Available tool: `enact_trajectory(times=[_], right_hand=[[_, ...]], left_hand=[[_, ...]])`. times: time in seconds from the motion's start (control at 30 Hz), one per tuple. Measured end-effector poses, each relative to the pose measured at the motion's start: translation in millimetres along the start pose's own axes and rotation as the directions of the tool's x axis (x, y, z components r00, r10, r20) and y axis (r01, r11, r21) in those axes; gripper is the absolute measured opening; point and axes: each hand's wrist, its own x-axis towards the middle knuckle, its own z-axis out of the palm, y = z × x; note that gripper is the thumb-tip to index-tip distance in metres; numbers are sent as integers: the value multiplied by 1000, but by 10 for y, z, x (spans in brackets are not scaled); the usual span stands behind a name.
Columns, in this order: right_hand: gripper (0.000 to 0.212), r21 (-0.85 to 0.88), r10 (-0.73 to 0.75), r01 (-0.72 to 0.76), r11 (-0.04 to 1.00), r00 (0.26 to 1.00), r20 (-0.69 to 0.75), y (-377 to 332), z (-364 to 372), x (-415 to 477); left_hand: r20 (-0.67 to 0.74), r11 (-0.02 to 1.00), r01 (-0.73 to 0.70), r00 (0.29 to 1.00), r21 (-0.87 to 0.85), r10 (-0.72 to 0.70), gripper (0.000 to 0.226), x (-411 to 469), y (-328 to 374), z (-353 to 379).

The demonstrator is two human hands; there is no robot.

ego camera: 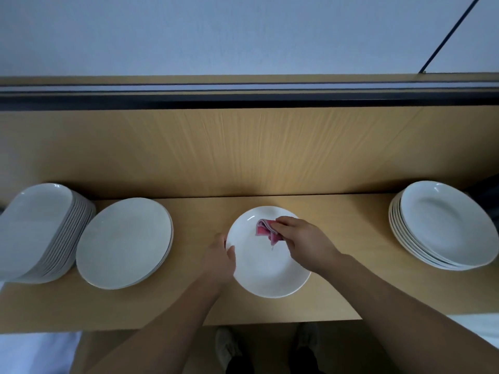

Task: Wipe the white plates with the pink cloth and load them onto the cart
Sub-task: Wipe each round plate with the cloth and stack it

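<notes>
Two bare forearms reach in from the bottom edge of the head view, over a pair of pale shoes [229, 349] on the floor below. Between them, near the middle of the light wooden counter [351, 252], is a round white ceramic plate [270, 271], face up; being round it has no long axis. Whether it rests fully on the counter cannot be told.

The left hand [218, 261] grips the plate's left rim, thumb curled over the top edge and the other digits hidden beneath. The right hand [302, 238] holds a bunched pink cloth [266, 230], its fingers [282, 225] curled narrowly round the wad and pressing it onto the far part of the plate. The cloth's long side runs diagonally, from far left to near right.

Left of the plate and apart from it sits a low stack of flat white plates [124, 244], and just beyond that a tall stack of white plates [35, 228] at the left edge. Well apart on the right stands a stack of rimmed white plates [442, 225]. An upright wood-grain panel [243, 152] backs the counter.
</notes>
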Motion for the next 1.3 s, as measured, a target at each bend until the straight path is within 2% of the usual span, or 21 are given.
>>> enact_trajectory(times=[0.1, 0.17, 0.23, 0.3, 0.37, 0.43, 0.53, 0.67, 0.77, 0.83, 0.9, 0.97, 1.07, 1.2, 1.3], right_hand=[[51, -42, -14, 17, 999, 997, 80, -4, 143, 195], [52, -80, 10, -6, 997, 999, 53, -39, 235, 341], [57, -178, 95, -91, 980, 995, 12, -103, 342, 451], [67, -283, 232, -204, 937, 970, 68, -181, 486, 475], [74, -317, 316, -262, 912, 939, 134, -253, 627, 423], [79, -301, 328, -273, 914, 932, 153, -284, 708, 380], [78, -291, 242, -180, 940, 951, 194, -288, 783, 349], [75, -255, 63, -17, 967, 983, 172, -305, 893, 244], [69, -255, 8, 56, 965, 970, 242, -241, 862, 198], [63, -250, 0, 74, 966, 959, 284, -178, 806, 234], [56, -228, -9, 73, 971, 963, 270, -167, 766, 284], [51, -222, -8, 65, 973, 969, 249, -216, 754, 303], [51, -214, -6, 56, 975, 974, 226, -286, 799, 227], [39, -197, -136, 187, 963, 960, 245, -293, 770, 68], [34, -161, -241, 316, 935, 899, 366, -264, 645, -111]], left_hand=[[37, 992, -88, 996, 95, 85, 37, 11, -80, -110], [101, 979, -150, 985, 134, 137, 41, -23, -122, -185], [181, 968, -203, 968, 150, 175, 46, -82, -132, -220], [217, 963, -227, 957, 148, 192, 47, -100, -134, -213], [228, 968, -225, 954, 112, 196, 46, -70, -146, -189], [234, 972, -216, 954, 93, 189, 44, -44, -169, -169], [237, 976, -217, 950, 27, 204, 44, -45, -191, -163], [224, 973, -232, 947, -12, 229, 48, -26, -162, -182], [248, 964, -267, 934, 1, 259, 58, -15, -121, -224], [301, 928, -349, 906, 132, 298, 81, 15, -111, -306], [364, 840, -455, 866, 295, 341, 100, 56, -118, -400], [405, 752, -518, 841, 407, 359, 104, 66, -122, -460], [393, 687, -516, 851, 511, 347, 105, 69, -125, -440], [394, 673, -492, 865, 552, 309, 106, 67, -111, -403], [415, 631, -512, 855, 583, 312, 108, 75, -53, -448]])
